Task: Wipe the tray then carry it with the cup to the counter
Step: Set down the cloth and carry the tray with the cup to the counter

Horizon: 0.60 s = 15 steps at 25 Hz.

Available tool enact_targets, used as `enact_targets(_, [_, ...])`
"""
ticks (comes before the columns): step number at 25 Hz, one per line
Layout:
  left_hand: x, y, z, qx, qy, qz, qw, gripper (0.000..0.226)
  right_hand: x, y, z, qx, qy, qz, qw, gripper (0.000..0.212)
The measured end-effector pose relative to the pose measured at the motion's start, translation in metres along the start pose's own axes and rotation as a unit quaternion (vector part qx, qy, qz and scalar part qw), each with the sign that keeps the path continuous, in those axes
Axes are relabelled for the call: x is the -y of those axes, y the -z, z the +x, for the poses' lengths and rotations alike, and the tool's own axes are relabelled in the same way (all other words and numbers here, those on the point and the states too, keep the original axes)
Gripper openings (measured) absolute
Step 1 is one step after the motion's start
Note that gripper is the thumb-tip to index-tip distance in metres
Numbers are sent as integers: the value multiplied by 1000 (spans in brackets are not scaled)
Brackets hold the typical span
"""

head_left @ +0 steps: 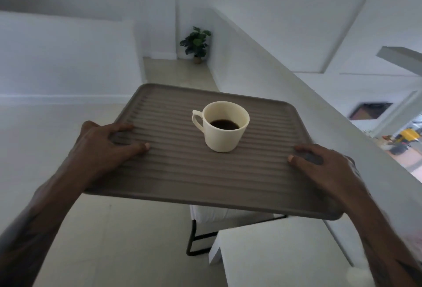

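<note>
A: Brown ribbed rectangular tray [205, 172] held in the air over pale floor. Left hand [100, 145] clamped on left edge, right hand [324, 168] clamped on right edge, thumbs on top. Cream ceramic cup [222, 125] upright near centre, dark liquid low inside.

B: Carry step, judging by this. Best kept level, slow, grips even; the ribs may help stop the cup sliding.

A: Long axis of the tray side to side, right end lower in view. Cup handle pointing left.
</note>
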<state>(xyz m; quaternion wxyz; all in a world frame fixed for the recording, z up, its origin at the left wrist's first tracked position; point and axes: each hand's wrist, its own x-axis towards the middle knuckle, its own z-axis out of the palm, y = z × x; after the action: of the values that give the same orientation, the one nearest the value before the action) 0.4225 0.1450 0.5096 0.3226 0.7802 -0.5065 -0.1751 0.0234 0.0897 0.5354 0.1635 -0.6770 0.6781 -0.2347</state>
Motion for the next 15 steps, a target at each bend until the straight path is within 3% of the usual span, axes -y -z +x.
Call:
enact_targets(6, [69,91,-11,-97,100,18,990,78,106,-67,45,55,130,26,990,40])
enact_targets(12, [168,205,-16,-215,201,49,954,70,279,-171,68,113,270,56,955,36])
enact_targets(15, [219,260,-14,-256,243,65,934,71,369,-224,70,160,319,54,933,48])
